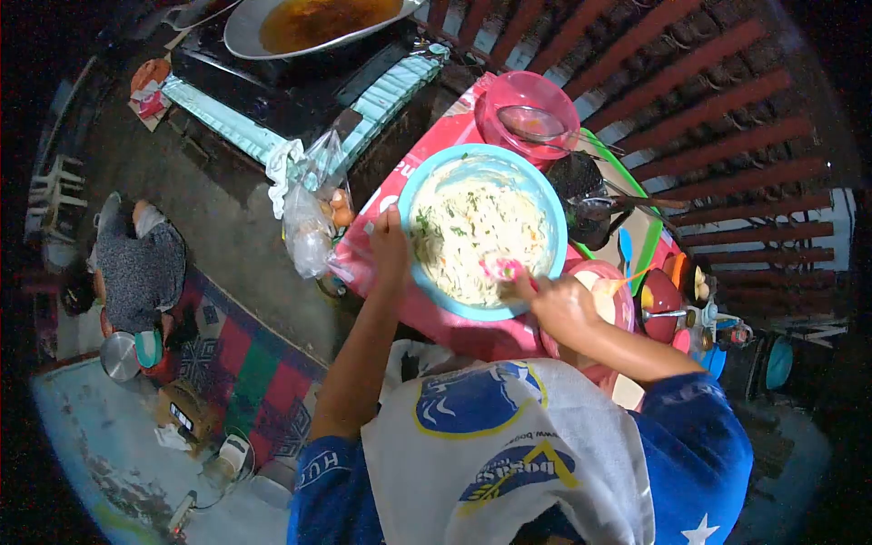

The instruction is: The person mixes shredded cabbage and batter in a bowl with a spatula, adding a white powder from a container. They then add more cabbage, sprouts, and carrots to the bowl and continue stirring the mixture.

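In a head-worn view looking down, a person's left hand point(391, 241) rested against the left side of a light-blue bowl point(484, 153) on a red-covered worktop point(463, 338). The bowl held a pale mixture point(486, 213) flecked with green. The right hand point(565, 309) had its fingers closed round a pink utensil point(501, 268) dipped into it. Behind stood a pink bowl point(536, 86) with a strainer point(531, 122); at upper left, a wide pan point(243, 36) contained brown liquid point(327, 23). Another person point(141, 272) was at far left.
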`<state>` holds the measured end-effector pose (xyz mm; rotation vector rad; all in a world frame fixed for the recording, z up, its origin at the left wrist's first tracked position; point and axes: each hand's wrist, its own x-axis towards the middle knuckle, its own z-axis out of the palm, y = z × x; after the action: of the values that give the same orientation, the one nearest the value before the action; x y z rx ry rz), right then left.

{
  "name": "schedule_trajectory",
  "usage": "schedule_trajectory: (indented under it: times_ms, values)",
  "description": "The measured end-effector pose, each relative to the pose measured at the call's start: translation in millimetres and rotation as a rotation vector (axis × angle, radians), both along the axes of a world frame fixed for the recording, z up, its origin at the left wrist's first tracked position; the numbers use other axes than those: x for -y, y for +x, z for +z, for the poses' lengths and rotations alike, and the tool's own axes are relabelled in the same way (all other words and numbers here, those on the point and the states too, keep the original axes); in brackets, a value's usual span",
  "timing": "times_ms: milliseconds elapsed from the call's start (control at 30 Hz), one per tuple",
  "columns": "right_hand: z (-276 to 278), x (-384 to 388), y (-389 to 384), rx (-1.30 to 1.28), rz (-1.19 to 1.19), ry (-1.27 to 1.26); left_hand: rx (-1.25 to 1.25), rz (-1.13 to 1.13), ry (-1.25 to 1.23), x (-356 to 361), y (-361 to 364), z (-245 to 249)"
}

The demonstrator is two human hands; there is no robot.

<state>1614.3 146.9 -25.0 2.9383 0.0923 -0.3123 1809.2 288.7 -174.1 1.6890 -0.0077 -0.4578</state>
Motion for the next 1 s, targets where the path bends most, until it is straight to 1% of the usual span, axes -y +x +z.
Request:
schedule_trajectory:
  times_ms: [67,100,133,167,200,233,267,300,333,367,400,433,500,567,600,633,667,733,800,867,900,933,967,1000]
  values:
    - [-27.5,4.8,24.5,0.026,0.020,-0.004,-0.032,0.079,-0.346,6.7,2.8,-14.7]
    - [-46.2,12.1,32.8,0.017,-0.047,0.029,-0.031,0.075,-0.345,6.3,1.8,-11.5]
    - [-54.8,18.5,39.5,0.008,-0.117,0.062,-0.017,0.078,-0.293,5.1,1.0,-4.8]
    - [-47.7,28.9,43.6,0.003,-0.168,0.172,-0.003,0.080,-0.242,4.2,0.8,1.3]
    - [-34.2,38.6,42.8,-0.002,-0.218,0.281,0.000,0.074,-0.243,1.7,-2.5,6.7]
    - [-15.0,40.5,41.7,-0.063,-0.308,0.224,0.075,0.075,-0.146,-1.8,-7.1,12.0]
    - [3.8,42.7,36.2,-0.035,-0.357,0.224,0.147,0.079,-0.046,-5.2,-12.3,14.0]
    - [17.9,44.9,27.4,-0.014,-0.409,0.228,0.142,0.080,-0.043,-6.9,-20.0,13.4]
    - [27.0,49.2,19.9,-0.022,-0.410,0.230,0.150,0.146,-0.079,-6.6,-29.7,12.6]
    - [34.4,54.2,13.5,0.023,-0.507,0.215,0.159,0.211,-0.117,-6.3,-37.3,12.1]
    - [37.4,56.6,11.8,0.072,-0.603,0.199,0.157,0.210,-0.116,-6.4,-42.1,12.2]
    - [29.4,59.8,15.6,0.076,-0.603,0.198,0.160,0.215,-0.129,-5.4,-43.4,12.7]
    - [-10.3,72.4,24.8,-0.037,-0.778,0.179,0.165,0.218,-0.145,-4.4,-42.7,4.9]
    - [-57.8,85.8,42.6,0.050,-0.831,0.299,0.015,0.267,-0.287,-1.9,-42.1,-16.9]
    - [-68.9,91.8,55.9,0.050,-0.816,0.413,0.014,0.268,-0.287,-1.8,-41.3,-13.4]
    - [-74.3,95.0,67.9,0.049,-0.804,0.528,0.014,0.282,-0.224,-1.2,-40.7,-5.9]
    - [-74.3,93.0,75.2,0.050,-0.812,0.527,0.013,0.290,-0.161,0.0,-41.8,-1.5]
    - [-69.5,83.6,87.6,0.090,-0.695,0.635,-0.025,0.285,-0.165,2.9,-37.6,-3.5]
    - [-49.7,61.1,88.1,0.046,-0.707,0.621,-0.057,0.290,-0.172,4.9,-32.3,-7.4]
    - [-44.0,41.9,71.0,0.110,-0.597,0.547,0.052,0.290,-0.194,5.8,-35.0,-15.1]
    - [-37.4,31.6,59.3,0.130,-0.560,0.456,0.046,0.285,-0.196,5.2,-36.4,-19.7]
    - [-31.7,22.2,48.0,0.153,-0.520,0.365,0.139,0.254,-0.117,4.2,-36.4,-24.9]
    - [-28.8,15.7,36.3,0.158,-0.496,0.329,0.236,0.225,-0.037,3.9,-35.5,-21.7]
    - [-25.5,11.2,24.1,0.163,-0.473,0.296,0.237,0.222,-0.039,2.8,-36.6,-18.2]
